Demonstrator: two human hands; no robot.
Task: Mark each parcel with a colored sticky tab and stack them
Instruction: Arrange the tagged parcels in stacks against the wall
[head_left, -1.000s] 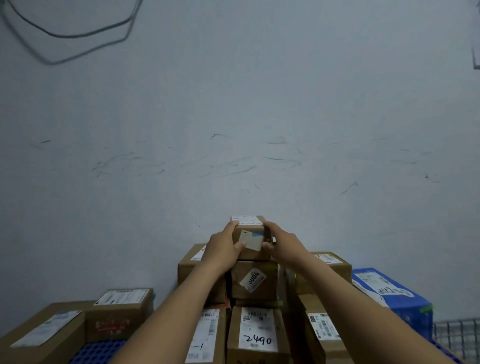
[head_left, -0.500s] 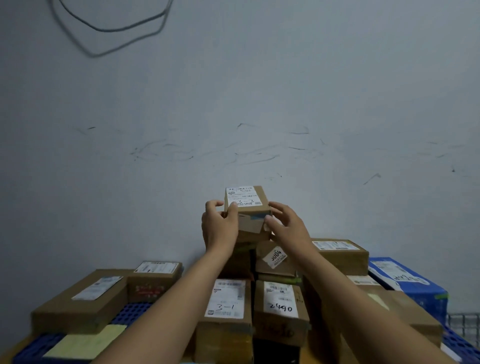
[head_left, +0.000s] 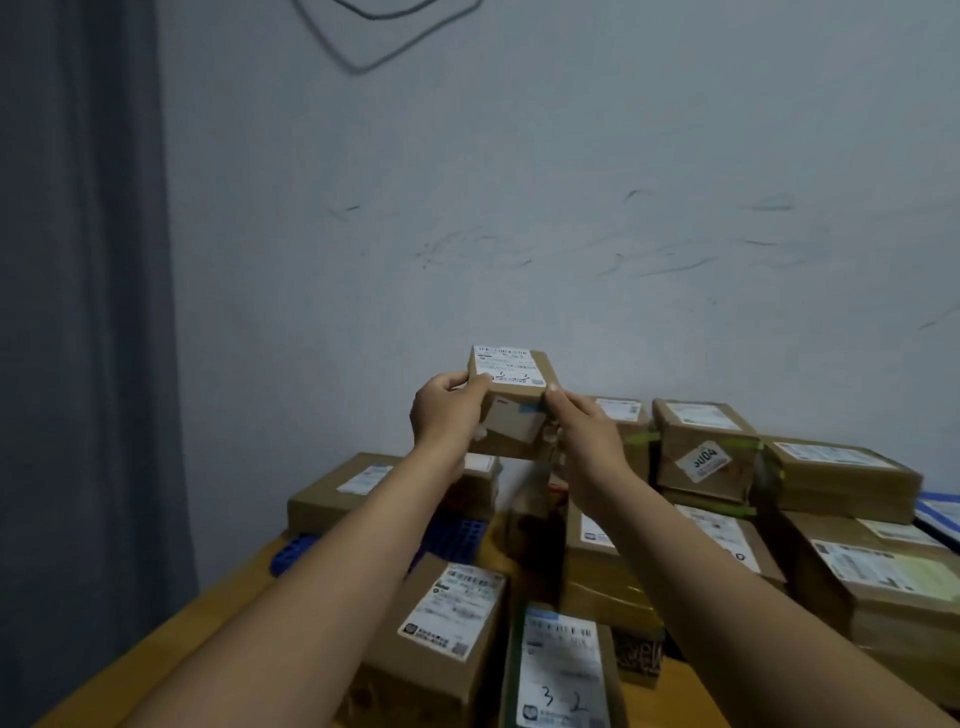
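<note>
I hold a small brown cardboard parcel (head_left: 511, 387) in the air with both hands, in front of the wall. It has a white shipping label on top and a pale tab with a blue edge on its near side. My left hand (head_left: 447, 413) grips its left side and my right hand (head_left: 584, 436) grips its right side. To the right stands a stack of brown parcels (head_left: 701, 452) with green tabs at their edges. More labelled parcels (head_left: 447, 618) lie below my arms.
A wooden table (head_left: 218, 608) carries the parcels. A flat brown box (head_left: 337, 493) and a blue plastic crate (head_left: 296, 551) lie at the left. A blue box edge (head_left: 940, 512) shows at the far right. A grey curtain (head_left: 78, 312) hangs at the left.
Both hands lifted the small parcel off the top of the stack and carried it up and to the left. The view has swung left, showing the curtain.
</note>
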